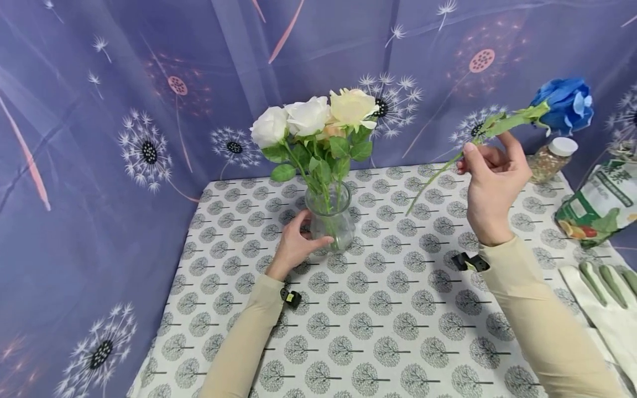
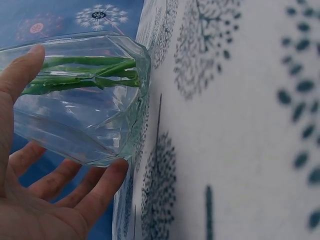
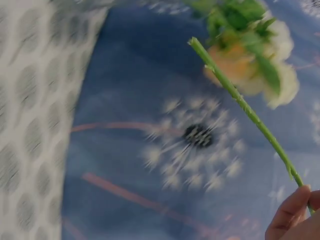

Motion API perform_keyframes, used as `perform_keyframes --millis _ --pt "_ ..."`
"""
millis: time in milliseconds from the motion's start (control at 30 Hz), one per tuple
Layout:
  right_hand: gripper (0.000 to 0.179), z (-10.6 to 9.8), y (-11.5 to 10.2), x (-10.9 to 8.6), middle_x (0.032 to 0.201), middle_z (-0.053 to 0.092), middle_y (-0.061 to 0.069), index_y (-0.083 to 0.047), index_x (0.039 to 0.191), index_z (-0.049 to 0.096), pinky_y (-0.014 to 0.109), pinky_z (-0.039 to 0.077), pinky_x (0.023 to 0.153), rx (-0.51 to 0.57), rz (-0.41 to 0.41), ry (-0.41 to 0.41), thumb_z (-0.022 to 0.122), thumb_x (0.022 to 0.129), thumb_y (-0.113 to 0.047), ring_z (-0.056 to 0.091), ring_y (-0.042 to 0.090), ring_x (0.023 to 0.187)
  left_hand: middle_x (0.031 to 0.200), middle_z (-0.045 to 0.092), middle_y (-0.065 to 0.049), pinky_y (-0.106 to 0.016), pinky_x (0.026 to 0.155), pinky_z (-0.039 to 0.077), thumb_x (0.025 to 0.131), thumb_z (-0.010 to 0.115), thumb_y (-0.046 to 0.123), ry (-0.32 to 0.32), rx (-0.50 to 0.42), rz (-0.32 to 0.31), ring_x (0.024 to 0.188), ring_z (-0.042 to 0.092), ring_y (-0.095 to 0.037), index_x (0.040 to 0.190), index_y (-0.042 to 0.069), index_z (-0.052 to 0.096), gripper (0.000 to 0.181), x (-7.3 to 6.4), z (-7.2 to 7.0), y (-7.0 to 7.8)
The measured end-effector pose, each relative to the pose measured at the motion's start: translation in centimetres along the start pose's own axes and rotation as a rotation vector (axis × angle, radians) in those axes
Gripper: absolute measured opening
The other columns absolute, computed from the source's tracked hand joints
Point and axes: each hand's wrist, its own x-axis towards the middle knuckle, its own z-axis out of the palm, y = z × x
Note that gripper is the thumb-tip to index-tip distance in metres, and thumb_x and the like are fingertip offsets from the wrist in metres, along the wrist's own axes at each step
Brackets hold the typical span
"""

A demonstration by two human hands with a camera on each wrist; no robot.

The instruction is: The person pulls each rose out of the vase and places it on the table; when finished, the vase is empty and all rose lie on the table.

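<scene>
A clear glass vase (image 1: 344,225) stands upright on the cloth, holding white roses (image 1: 307,116), a cream rose (image 1: 354,108) and a partly hidden peach bloom. My left hand (image 1: 293,246) steadies the vase low down, thumb on one side and fingers on the other. Green stems (image 2: 90,75) show through the glass in the left wrist view. To the right, my right hand (image 1: 495,182) pinches a blue rose (image 1: 563,106) by its stem, held above the cloth. The bloom points up and right; the bare stem end (image 3: 200,47) slants down toward the vase.
A tree-print cloth (image 1: 363,326) covers the table. At the right stand a white-capped jar (image 1: 549,160) and a green-and-white bag (image 1: 599,202), with gloves (image 1: 604,298) lying nearer. A purple dandelion curtain (image 1: 164,44) hangs behind.
</scene>
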Motion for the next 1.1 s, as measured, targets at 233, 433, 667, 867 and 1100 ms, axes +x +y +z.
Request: perform_keyframes --millis 233,433,667,867,1100 --pt "0.043 -5.1 0.7 1.7 0.076 0.080 0.006 0.002 0.130 0.070 0.021 0.064 0.054 -0.236 0.100 -0.039 0.078 0.090 0.015 0.071 0.013 0.053 0.146 0.063 -0.015 -0.041 0.103 0.070 0.083 0.097 0.032 0.006 0.002 0.001 0.124 0.073 -0.038 0.154 0.017 0.055 0.084 -0.1 0.0 0.2" --pt "0.059 -9.2 1.0 3.2 0.074 0.079 -0.008 -0.001 0.148 0.063 0.015 0.064 0.056 -0.488 0.200 -0.097 0.075 0.092 0.012 0.071 0.004 0.053 0.145 0.063 -0.016 -0.040 0.105 0.069 0.082 0.098 0.031 0.002 -0.002 0.005 0.127 0.071 -0.037 0.153 0.015 0.055 0.083 -0.1 0.1 0.3" --pt "0.062 -13.1 1.4 5.7 0.068 0.066 -0.036 -0.004 0.158 0.055 0.008 0.061 0.058 -0.993 0.320 -0.271 0.077 0.099 -0.006 0.066 -0.010 0.055 0.145 0.064 -0.016 -0.042 0.103 0.070 0.082 0.098 0.030 0.014 0.002 0.005 0.123 0.073 -0.038 0.152 0.016 0.056 0.082 -0.1 -0.1 0.2" --pt "0.064 -16.5 1.7 7.4 0.066 0.059 -0.040 0.004 0.160 0.047 0.010 0.059 0.057 -1.197 0.430 -0.470 0.072 0.104 -0.014 0.065 -0.011 0.058 0.145 0.064 -0.016 -0.042 0.104 0.069 0.081 0.098 0.032 0.013 0.014 0.001 0.127 0.072 -0.039 0.151 0.015 0.057 0.083 -0.1 0.0 0.1" --pt "0.065 -19.6 1.7 8.8 0.064 0.061 -0.040 0.002 0.161 0.046 0.019 0.056 0.055 -1.376 0.514 -0.627 0.070 0.106 -0.024 0.066 -0.008 0.063 0.145 0.064 -0.015 -0.043 0.105 0.069 0.082 0.098 0.034 0.011 0.026 0.011 0.129 0.070 -0.038 0.151 0.016 0.056 0.083 0.0 0.1 0.1"
